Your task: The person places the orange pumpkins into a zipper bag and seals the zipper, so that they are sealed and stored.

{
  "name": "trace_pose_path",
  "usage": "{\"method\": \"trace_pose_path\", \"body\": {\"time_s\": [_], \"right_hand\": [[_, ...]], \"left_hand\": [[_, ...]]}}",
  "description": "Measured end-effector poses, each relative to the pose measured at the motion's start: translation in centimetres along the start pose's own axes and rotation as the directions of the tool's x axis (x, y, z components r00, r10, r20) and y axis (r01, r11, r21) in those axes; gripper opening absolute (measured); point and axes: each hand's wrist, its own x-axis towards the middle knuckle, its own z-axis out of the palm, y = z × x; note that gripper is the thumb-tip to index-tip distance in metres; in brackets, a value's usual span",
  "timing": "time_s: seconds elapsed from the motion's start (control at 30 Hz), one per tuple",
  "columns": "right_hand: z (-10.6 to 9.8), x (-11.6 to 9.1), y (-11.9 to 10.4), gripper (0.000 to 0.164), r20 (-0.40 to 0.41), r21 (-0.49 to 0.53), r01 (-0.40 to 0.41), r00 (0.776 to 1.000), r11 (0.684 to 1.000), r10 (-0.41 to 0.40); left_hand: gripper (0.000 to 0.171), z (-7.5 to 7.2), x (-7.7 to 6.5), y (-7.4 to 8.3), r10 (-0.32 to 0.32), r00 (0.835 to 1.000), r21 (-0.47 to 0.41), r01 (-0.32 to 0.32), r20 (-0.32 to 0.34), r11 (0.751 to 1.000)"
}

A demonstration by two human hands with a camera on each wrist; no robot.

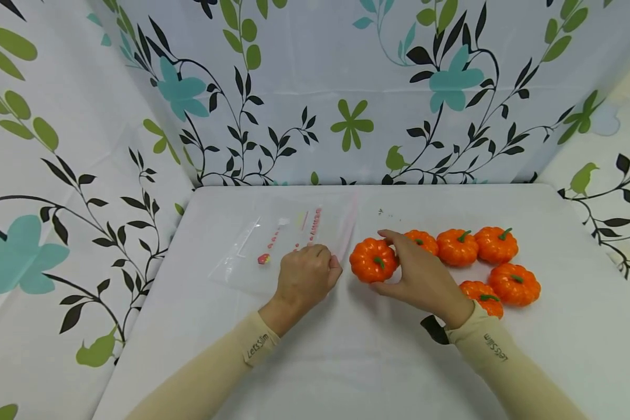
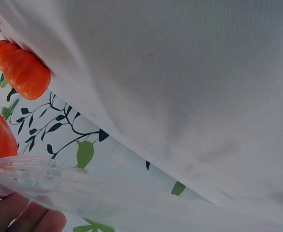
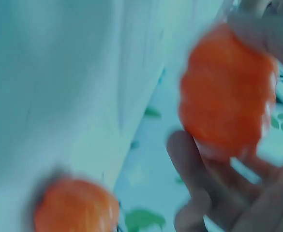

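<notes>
My right hand (image 1: 425, 274) holds an orange toy pumpkin (image 1: 374, 260) with a green stem, thumb and fingers round its right side. In the right wrist view the same pumpkin (image 3: 228, 92) is blurred between the fingers. Close to its left, my left hand (image 1: 307, 271) has curled fingers and pinches the edge of a clear plastic zip bag (image 1: 241, 265) with red print. The bag lies flat across the table's left half. Seen from the left wrist, the film of the bag (image 2: 107, 193) stretches away from the fingertips (image 2: 49, 222).
Several more orange pumpkins (image 1: 496, 245) sit in a group on the right of the white table (image 1: 399, 373), one partly behind my right hand. A cloth (image 1: 294, 87) printed with leaves and flowers hangs behind the table and along both sides.
</notes>
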Motion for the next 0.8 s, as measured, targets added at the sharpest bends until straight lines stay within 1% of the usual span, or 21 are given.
{"method": "trace_pose_path", "body": {"time_s": [0.1, 0.17, 0.27, 0.4, 0.5, 0.57, 0.67, 0.73, 0.77, 0.8], "right_hand": [[0.8, 0.5, -0.9, 0.093, -0.041, 0.106, -0.087, 0.995, 0.991, 0.092], [1.3, 0.8, -1.3, 0.093, -0.047, 0.160, -0.134, 0.989, 0.978, 0.143], [2.1, 1.3, -1.7, 0.094, -0.022, 0.215, -0.181, 0.982, 0.960, 0.190], [3.0, 1.7, -1.6, 0.093, 0.030, 0.251, -0.219, 0.975, 0.943, 0.218], [3.8, 1.9, -1.4, 0.091, 0.075, 0.266, -0.233, 0.972, 0.935, 0.221], [4.3, 2.0, -1.3, 0.091, 0.102, 0.278, -0.228, 0.973, 0.933, 0.208], [5.2, 2.3, -1.3, 0.089, 0.134, 0.305, -0.205, 0.976, 0.930, 0.171], [5.8, 2.5, -1.2, 0.088, 0.141, 0.313, -0.178, 0.980, 0.933, 0.139], [6.1, 2.6, -1.2, 0.086, 0.145, 0.316, -0.169, 0.981, 0.933, 0.128], [6.3, 2.7, -1.2, 0.081, 0.147, 0.321, -0.156, 0.983, 0.934, 0.113]], "left_hand": [[0.018, 0.1, 0.0, 0.1, -0.007, 1.000, -0.014, 0.007, -0.019, 1.000], [0.017, 0.2, 0.0, 0.1, -0.015, 0.999, -0.024, 0.014, -0.029, 1.000], [0.016, 0.4, -0.1, 0.2, -0.028, 0.999, -0.036, 0.027, -0.038, 0.999], [0.014, 0.5, -0.3, 0.1, -0.046, 0.998, -0.059, 0.043, -0.050, 0.997], [0.012, 0.6, -0.4, 0.0, -0.046, 0.997, -0.071, 0.042, -0.064, 0.997], [0.010, 0.8, -0.5, 0.0, -0.039, 0.997, -0.076, 0.033, -0.074, 0.997], [0.008, 1.1, -0.8, 0.0, -0.021, 0.996, -0.083, 0.014, -0.087, 0.996], [0.008, 1.3, -1.0, 0.2, -0.006, 0.996, -0.087, -0.003, -0.093, 0.996], [0.008, 1.4, -1.1, 0.3, 0.004, 0.996, -0.087, -0.012, -0.094, 0.996], [0.009, 1.4, -1.2, 0.4, 0.012, 0.995, -0.091, -0.022, -0.102, 0.996]]}}
